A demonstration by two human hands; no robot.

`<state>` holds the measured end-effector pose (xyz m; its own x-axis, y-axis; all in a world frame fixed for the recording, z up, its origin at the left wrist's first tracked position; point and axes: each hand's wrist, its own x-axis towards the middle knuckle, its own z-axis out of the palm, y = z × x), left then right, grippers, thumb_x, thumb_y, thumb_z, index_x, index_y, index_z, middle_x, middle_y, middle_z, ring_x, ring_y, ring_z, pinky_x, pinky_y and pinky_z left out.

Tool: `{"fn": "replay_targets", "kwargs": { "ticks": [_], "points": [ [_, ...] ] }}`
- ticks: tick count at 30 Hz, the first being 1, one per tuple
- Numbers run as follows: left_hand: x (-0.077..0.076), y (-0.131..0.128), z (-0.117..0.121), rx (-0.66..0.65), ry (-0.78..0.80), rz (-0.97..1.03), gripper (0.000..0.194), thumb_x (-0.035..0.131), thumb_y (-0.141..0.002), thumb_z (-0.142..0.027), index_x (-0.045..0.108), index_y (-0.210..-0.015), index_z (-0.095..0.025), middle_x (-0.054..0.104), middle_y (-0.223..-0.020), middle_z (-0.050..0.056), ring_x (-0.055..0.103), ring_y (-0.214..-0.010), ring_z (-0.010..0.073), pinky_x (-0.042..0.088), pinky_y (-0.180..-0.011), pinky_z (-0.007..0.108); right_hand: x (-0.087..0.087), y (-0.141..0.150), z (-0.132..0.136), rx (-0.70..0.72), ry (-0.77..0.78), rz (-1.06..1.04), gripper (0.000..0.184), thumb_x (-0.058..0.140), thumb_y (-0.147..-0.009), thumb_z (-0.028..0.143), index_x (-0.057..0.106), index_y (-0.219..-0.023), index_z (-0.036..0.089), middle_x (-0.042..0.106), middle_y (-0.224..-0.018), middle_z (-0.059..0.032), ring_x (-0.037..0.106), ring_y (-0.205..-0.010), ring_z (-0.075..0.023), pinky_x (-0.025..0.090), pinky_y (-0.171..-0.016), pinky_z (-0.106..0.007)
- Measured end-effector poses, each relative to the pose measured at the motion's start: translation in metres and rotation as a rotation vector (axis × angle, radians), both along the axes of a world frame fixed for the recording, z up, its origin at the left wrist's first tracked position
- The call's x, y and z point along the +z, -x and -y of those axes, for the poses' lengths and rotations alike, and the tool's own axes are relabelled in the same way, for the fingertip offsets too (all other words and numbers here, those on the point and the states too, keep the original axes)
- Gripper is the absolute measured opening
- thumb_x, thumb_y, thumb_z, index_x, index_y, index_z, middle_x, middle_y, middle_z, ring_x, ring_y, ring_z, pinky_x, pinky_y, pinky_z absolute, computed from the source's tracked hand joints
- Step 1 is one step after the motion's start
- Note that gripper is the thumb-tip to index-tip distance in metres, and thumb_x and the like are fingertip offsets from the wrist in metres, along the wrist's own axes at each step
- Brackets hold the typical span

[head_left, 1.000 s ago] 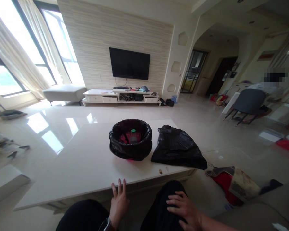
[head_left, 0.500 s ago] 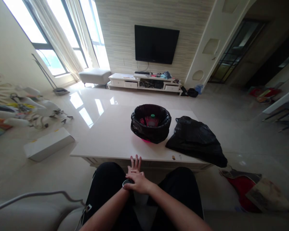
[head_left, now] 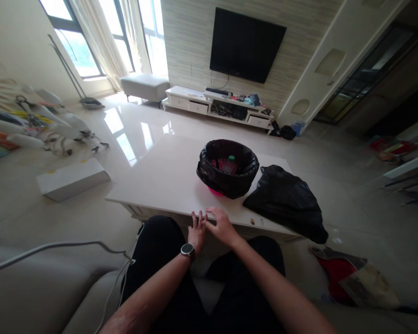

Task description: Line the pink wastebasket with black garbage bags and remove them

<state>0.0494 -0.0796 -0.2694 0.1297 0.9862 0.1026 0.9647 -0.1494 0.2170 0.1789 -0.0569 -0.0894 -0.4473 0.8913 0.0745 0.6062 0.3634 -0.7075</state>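
Note:
My left hand [head_left: 197, 232], with a round watch [head_left: 187, 250] on its wrist, is held above my knees at the front edge of the white table [head_left: 156, 171]. Its fingers are spread and nothing is in them. Close beside it, my right hand [head_left: 221, 227] has its fingers apart and is empty too; its fingertips overlap or touch the left fingers. Beyond the hands stands a pink trash can [head_left: 215, 191] lined with a black trash bag [head_left: 226, 178]. A bottle with a green cap [head_left: 231, 158] shows inside it. To the right lies another black plastic bag [head_left: 285, 199], hanging over the table edge.
Two small items [head_left: 252, 221] lie near the table's front edge. A long white box [head_left: 73, 180] is on the floor at left. A red and beige bag [head_left: 355, 278] lies on the floor at right. A cable [head_left: 55, 246] runs across the sofa at lower left.
My right hand has come off the left wrist and moved forward to the left fingers, uncovering the watch. The view has tilted and shifted slightly.

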Motion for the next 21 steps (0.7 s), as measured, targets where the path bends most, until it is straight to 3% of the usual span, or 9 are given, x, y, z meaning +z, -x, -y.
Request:
{"fn": "replay_targets", "kwargs": {
  "ticks": [4, 7, 10, 13, 17, 21],
  "points": [
    [0.006, 0.001, 0.001, 0.018, 0.115, -0.064, 0.093, 0.049, -0.092, -0.001, 0.015, -0.176, -0.022, 0.009, -0.183, 0.02, -0.003, -0.166, 0.0528, 0.054, -0.105, 0.072, 0.062, -0.044, -0.049, -0.273, -0.518, 0.087, 0.041, 0.059, -0.098, 0.031, 0.064, -0.138, 0.022, 0.059, -0.152, -0.0149, 0.048, -0.147, -0.0331, 0.038, -0.122, -0.057],
    [0.009, -0.001, 0.001, 0.024, 0.142, -0.049, 0.092, 0.048, -0.094, -0.002, 0.011, -0.176, -0.02, 0.007, -0.183, 0.021, -0.006, -0.165, 0.0534, 0.051, -0.107, 0.076, 0.085, -0.066, -0.068, -0.39, -0.661, 0.238, 0.055, 0.058, -0.095, 0.031, 0.055, -0.15, 0.023, 0.049, -0.164, -0.0152, 0.039, -0.154, -0.0358, 0.038, -0.12, -0.06],
    [0.004, -0.005, -0.001, 0.039, 0.146, 0.007, 0.089, 0.049, -0.095, -0.003, 0.015, -0.176, -0.021, 0.007, -0.183, 0.02, -0.008, -0.165, 0.0536, 0.044, -0.112, 0.08, 0.084, -0.076, -0.074, -0.41, -0.624, 0.346, 0.065, 0.057, -0.094, 0.031, 0.046, -0.158, 0.024, 0.051, -0.163, -0.0153, 0.036, -0.156, -0.0368, 0.041, -0.116, -0.061],
    [-0.007, -0.009, -0.002, 0.07, 0.113, 0.081, 0.089, 0.046, -0.096, -0.004, 0.012, -0.176, -0.027, 0.007, -0.184, 0.014, -0.007, -0.167, 0.0499, 0.04, -0.117, 0.08, 0.073, -0.076, -0.074, -0.399, -0.559, 0.382, 0.065, 0.056, -0.094, 0.032, 0.048, -0.158, 0.025, 0.058, -0.154, -0.015, 0.042, -0.151, -0.0359, 0.043, -0.114, -0.058],
    [-0.018, -0.013, -0.003, 0.104, 0.066, 0.115, 0.092, 0.045, -0.095, -0.003, 0.013, -0.176, -0.033, 0.014, -0.183, 0.011, 0.0, -0.167, 0.0493, 0.045, -0.115, 0.08, 0.066, -0.072, -0.069, -0.386, -0.551, 0.397, 0.062, 0.056, -0.094, 0.033, 0.053, -0.155, 0.026, 0.057, -0.152, -0.0148, 0.05, -0.142, -0.0345, 0.045, -0.111, -0.053],
    [-0.019, -0.014, -0.003, 0.104, 0.022, 0.093, 0.093, 0.047, -0.094, -0.004, 0.015, -0.175, -0.036, 0.02, -0.182, 0.01, 0.009, -0.167, 0.0503, 0.051, -0.11, 0.076, 0.07, -0.069, -0.069, -0.423, -0.523, 0.423, 0.065, 0.057, -0.093, 0.037, 0.052, -0.157, 0.027, 0.056, -0.148, -0.0147, 0.05, -0.137, -0.0371, 0.046, -0.106, -0.055]
  ]
}}
